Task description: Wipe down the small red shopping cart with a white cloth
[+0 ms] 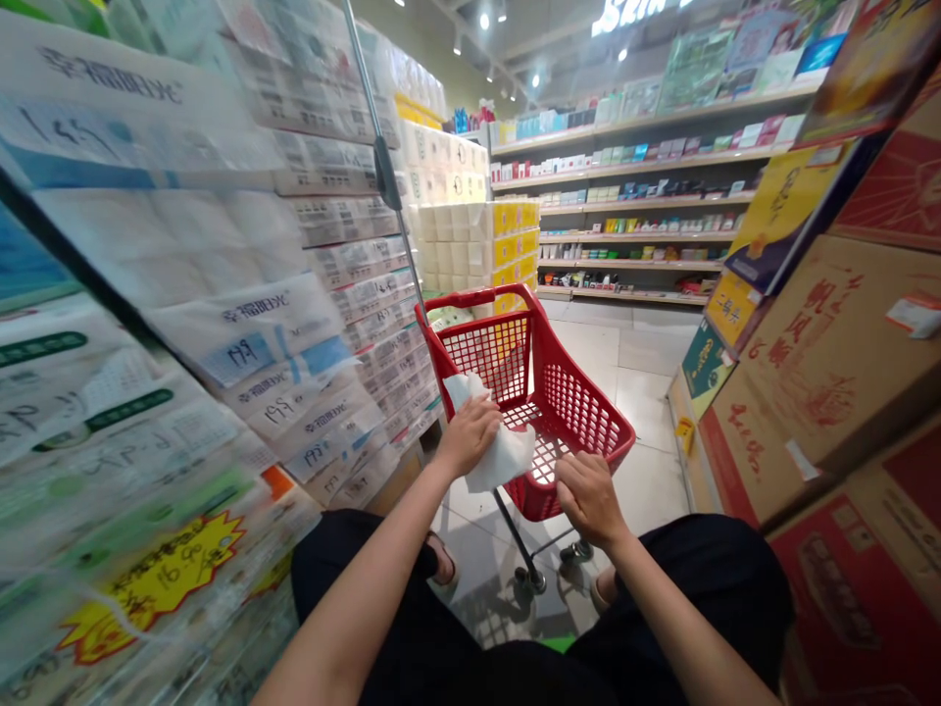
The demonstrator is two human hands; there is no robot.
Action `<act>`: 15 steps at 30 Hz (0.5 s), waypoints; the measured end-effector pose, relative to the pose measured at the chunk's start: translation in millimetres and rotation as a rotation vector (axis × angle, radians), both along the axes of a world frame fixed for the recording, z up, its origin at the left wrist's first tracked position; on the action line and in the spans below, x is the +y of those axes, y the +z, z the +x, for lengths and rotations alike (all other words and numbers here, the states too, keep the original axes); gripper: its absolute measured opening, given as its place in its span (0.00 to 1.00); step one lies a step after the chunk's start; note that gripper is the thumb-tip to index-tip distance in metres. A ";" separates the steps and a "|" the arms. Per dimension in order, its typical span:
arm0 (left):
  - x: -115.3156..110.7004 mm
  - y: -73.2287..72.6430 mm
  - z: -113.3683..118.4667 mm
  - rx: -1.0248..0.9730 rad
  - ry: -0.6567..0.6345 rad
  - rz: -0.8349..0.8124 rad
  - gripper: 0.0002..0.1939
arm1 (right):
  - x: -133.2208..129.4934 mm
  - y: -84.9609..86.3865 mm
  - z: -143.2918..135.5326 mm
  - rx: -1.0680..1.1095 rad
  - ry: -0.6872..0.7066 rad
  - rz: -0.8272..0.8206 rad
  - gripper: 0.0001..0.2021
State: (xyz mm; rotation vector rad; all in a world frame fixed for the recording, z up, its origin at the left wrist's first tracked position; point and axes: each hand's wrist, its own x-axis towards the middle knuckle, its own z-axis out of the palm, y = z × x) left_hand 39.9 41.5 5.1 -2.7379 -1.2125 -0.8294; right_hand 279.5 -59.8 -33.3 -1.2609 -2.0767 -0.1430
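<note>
A red plastic shopping basket cart [584, 407] with mesh sides stands in front of me on thin metal legs with wheels. My left hand [470, 431] presses a white cloth or tissue [491, 469] against the basket's near left side, and part of it drapes over the rim. My right hand [588, 495] is at the near rim on the right, its fingers curled in; whether they grip the rim is hard to see. Nothing lies in the visible part of the basket.
Stacked packs of tissue paper [279, 324] rise close on the left, with a metal pole [368, 88] before them. Cardboard boxes [845, 363] line the right. Product shelves [632, 206] stand behind the tiled floor [651, 480].
</note>
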 end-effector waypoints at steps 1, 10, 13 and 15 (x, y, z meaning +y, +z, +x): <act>7.3 1.0 -2.4 -0.001 0.009 -0.009 0.20 | -0.2 0.1 -0.4 -0.003 -0.005 0.008 0.08; -21.5 -9.9 25.4 -0.032 0.046 0.025 0.17 | -0.5 6.5 -2.8 -0.065 -0.036 -0.003 0.11; -54.0 -15.8 40.6 -0.014 -0.009 0.033 0.16 | 0.3 5.5 -0.8 -0.064 -0.015 -0.019 0.09; -75.4 -21.6 50.6 -0.002 -0.080 0.037 0.18 | 1.7 3.1 1.4 -0.043 0.018 -0.026 0.11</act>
